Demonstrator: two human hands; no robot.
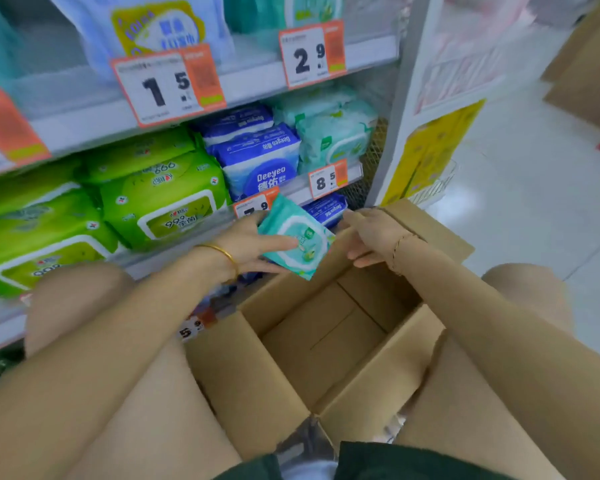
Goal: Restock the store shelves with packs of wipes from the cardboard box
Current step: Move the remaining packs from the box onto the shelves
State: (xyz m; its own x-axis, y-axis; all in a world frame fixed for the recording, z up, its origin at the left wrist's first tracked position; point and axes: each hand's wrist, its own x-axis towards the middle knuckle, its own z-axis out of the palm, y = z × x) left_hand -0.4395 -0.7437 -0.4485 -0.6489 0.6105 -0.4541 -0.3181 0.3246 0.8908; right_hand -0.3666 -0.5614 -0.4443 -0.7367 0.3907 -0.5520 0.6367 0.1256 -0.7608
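Fingers (271,267) of your left hand (246,244) are wrapped round a teal pack of wipes (297,237): thumb across the printed face, the rest tucked underneath, a firm hold. The pack hangs in the air just over the far left corner of the cardboard box (257,372), clear of the shelf. Its long axis runs on a slant, upper left down to lower right, lid label facing you.

Your right hand (371,233) sits on the far rim of the box, fingers bent down over the cardboard. Whether they actually clamp it, I cannot tell.

Now the bit that matters. The matching teal stack (333,133) stands at the right end of the middle shelf (295,194), beside the blue packs (257,157). From your left hand that is up and to the right, with the orange price tags (328,180) in between. The right hand is nearer that corner, but the left has the pack, so it looks like a diagonal lift, levelling the pack on the way.

The box shows only bare cardboard inside, so this may well be the last one.
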